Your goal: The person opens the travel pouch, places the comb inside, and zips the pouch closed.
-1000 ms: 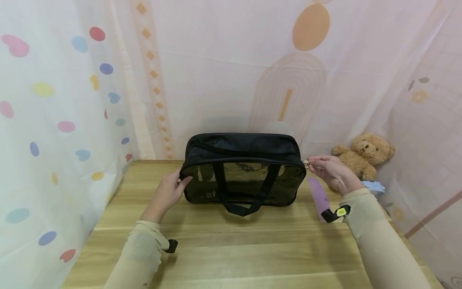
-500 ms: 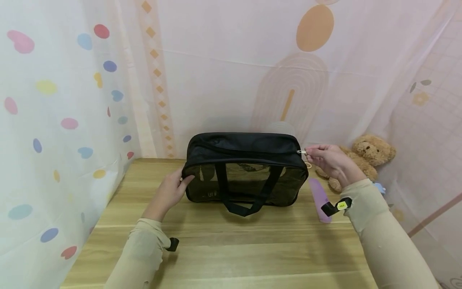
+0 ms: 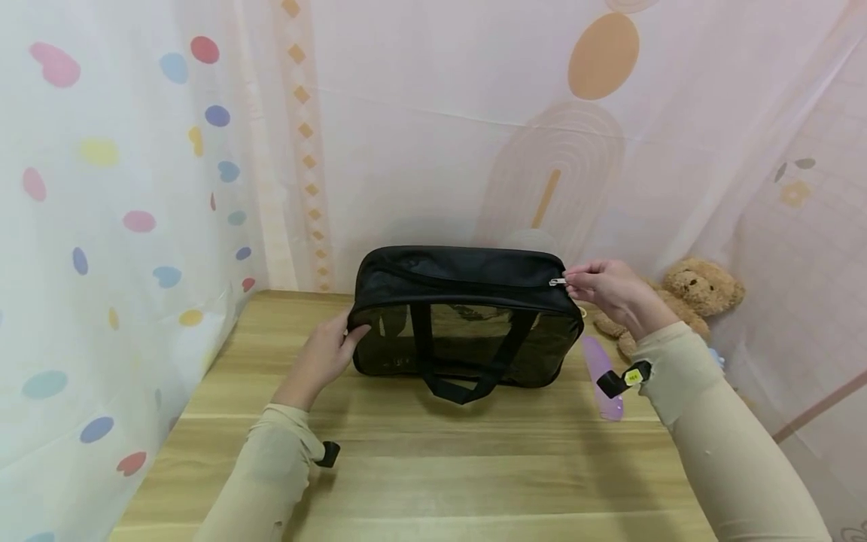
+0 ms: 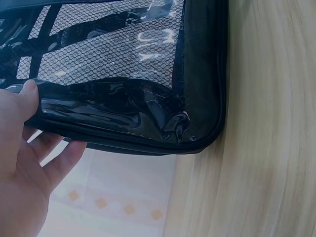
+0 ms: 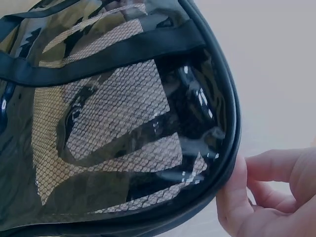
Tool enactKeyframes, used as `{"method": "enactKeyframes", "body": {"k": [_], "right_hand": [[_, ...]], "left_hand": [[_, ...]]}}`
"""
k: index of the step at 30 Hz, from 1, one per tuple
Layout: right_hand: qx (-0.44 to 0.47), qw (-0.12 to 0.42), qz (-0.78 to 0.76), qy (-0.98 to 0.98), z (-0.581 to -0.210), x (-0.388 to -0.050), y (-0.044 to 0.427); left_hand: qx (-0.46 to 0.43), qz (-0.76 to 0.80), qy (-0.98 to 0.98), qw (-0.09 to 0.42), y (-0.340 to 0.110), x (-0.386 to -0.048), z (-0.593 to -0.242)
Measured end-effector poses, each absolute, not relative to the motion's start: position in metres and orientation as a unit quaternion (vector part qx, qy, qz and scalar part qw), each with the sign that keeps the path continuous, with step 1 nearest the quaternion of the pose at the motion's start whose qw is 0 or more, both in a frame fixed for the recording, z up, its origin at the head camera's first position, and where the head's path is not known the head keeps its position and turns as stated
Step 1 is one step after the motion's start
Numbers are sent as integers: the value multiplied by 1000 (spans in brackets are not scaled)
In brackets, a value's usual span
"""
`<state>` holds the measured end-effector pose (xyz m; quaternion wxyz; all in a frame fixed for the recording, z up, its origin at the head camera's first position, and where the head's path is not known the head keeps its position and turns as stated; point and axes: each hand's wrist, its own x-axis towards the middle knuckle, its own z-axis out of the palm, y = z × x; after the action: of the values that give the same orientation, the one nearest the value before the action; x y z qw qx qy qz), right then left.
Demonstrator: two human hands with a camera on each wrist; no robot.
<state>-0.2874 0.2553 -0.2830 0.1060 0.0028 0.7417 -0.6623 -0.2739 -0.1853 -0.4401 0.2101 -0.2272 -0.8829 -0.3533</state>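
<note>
A black bag (image 3: 467, 350) with see-through sides stands upright on the wooden table, its strap handle (image 3: 460, 391) hanging down in front. My left hand (image 3: 321, 357) grips the bag's left end, thumb on the clear front and fingers behind the edge; the left wrist view shows the same hold on the bag's edge (image 4: 123, 140). At the top right corner, my right hand (image 3: 612, 293) pinches a silver zipper pull (image 3: 558, 282). In the right wrist view the right hand's fingertips (image 5: 232, 197) are beside the bag's rim, and the zipper pull is hidden there. Mesh shows through the clear side.
A flat purple object (image 3: 601, 376) lies on the table right of the bag, under the right wrist. A brown teddy bear (image 3: 701, 286) sits at the back right, partly behind the right hand, with a light blue thing (image 3: 716, 358) by it. Patterned curtains (image 3: 420, 135) enclose the table.
My right hand has moved up and left from beside the bag's right end, bringing the zipper pull onto the top corner. The left hand keeps its hold. The whole view has shifted slightly.
</note>
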Motion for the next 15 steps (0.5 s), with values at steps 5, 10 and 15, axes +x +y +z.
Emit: {"method": "enactKeyframes", "body": {"k": [5,10,15], "right_hand": [[3,98,-611,786,-281,-289,246],[0,96,-574,814,-280,-290,236],[-9,87,-518,851,-278,-291,226]], "left_hand": [[-228,-351,-882,219,-185,-275,-441],[-226,-353,-882,214,-184,-275,-441],[-217,-355,-886,205,-183,-273,-440]]}}
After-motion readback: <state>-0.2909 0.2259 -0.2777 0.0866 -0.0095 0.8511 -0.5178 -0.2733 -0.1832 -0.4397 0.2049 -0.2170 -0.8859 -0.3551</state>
